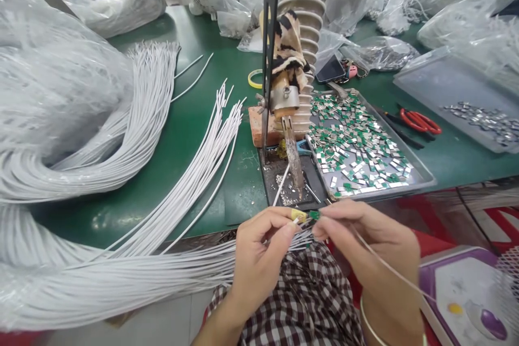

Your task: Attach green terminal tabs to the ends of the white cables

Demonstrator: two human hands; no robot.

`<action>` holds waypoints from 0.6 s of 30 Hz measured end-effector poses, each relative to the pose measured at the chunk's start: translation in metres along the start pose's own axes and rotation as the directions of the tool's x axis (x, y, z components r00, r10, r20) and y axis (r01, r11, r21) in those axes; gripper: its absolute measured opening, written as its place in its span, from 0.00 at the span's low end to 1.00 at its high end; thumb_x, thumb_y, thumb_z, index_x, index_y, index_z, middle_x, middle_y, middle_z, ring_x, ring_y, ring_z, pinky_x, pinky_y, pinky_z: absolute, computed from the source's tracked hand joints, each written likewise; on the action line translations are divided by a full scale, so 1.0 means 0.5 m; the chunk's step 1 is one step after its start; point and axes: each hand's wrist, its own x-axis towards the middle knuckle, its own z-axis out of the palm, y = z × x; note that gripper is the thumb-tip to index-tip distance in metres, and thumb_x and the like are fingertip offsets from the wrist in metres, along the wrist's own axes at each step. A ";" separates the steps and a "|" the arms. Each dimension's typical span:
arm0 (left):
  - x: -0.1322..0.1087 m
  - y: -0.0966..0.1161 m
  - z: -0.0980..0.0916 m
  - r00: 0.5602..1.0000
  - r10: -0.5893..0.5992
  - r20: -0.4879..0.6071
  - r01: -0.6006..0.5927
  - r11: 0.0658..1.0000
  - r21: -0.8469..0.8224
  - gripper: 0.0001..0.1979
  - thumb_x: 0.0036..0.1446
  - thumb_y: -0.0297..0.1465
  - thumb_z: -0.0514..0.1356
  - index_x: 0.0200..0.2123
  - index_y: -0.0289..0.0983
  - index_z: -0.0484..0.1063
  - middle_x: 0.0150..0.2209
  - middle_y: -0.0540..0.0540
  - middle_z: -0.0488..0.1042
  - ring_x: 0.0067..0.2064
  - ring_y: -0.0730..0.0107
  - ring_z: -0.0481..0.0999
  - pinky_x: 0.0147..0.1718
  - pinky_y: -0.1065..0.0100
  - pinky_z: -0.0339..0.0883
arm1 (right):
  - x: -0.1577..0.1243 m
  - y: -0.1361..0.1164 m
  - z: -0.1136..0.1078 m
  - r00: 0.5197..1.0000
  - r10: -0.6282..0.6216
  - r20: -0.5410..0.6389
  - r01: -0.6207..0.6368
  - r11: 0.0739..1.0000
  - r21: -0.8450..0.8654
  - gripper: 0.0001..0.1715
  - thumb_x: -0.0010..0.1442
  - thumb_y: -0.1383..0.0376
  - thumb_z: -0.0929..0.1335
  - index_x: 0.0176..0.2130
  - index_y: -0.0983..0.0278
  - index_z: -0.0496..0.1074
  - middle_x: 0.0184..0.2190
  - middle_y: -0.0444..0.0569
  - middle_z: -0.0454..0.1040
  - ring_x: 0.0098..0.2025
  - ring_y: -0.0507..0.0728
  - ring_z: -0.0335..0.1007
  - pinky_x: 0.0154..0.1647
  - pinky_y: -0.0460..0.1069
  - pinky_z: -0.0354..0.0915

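Both hands meet just below the desk [194, 135] edge: the left hand [259, 259] pinches the tip of a white wire [302, 220], and the right hand [365, 243] pinches a small green chip [314, 215] against it. The chip looks light, stiff and easy to drop, so its side edges suit a grip; the wire is limp, best held near its end. A soldering iron [294, 159] hangs just above, with a tray [421, 175] at right and a bundle of wires [194, 173] at left, so free room lies toward the lap

Small electronics assembly workshop, green workbench [194, 119], bundled white cables [141, 102], tray of connector parts [421, 178], soldering iron [290, 135]
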 end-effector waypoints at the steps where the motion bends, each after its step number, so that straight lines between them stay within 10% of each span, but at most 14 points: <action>1: 0.001 0.001 0.003 1.000 0.002 -0.006 -0.002 1.000 -0.008 0.11 0.60 0.23 0.59 0.27 0.38 0.76 0.35 0.50 0.81 0.37 0.73 0.78 0.36 0.75 0.68 | -0.007 0.001 0.009 1.000 -0.007 0.012 0.006 1.000 0.014 0.09 0.57 0.72 0.72 0.35 0.57 0.76 0.28 0.37 0.77 0.27 0.45 0.75 0.30 0.36 0.71; 13: 0.007 0.009 0.008 0.997 0.052 -0.065 -0.051 0.999 0.015 0.10 0.58 0.22 0.60 0.27 0.38 0.76 0.33 0.51 0.81 0.37 0.75 0.78 0.37 0.78 0.69 | -0.023 0.025 0.035 0.983 -0.177 -0.054 0.170 0.978 -0.120 0.08 0.61 0.72 0.69 0.38 0.59 0.74 0.31 0.38 0.77 0.31 0.46 0.75 0.33 0.38 0.74; 18: 0.013 0.022 0.007 0.998 0.044 -0.055 -0.042 0.999 0.033 0.11 0.57 0.20 0.60 0.25 0.38 0.76 0.32 0.52 0.81 0.35 0.77 0.78 0.35 0.79 0.69 | -0.025 0.034 0.027 0.903 -0.402 -0.153 0.322 0.867 -0.381 0.12 0.63 0.74 0.66 0.44 0.61 0.74 0.32 0.44 0.80 0.31 0.51 0.77 0.32 0.45 0.75</action>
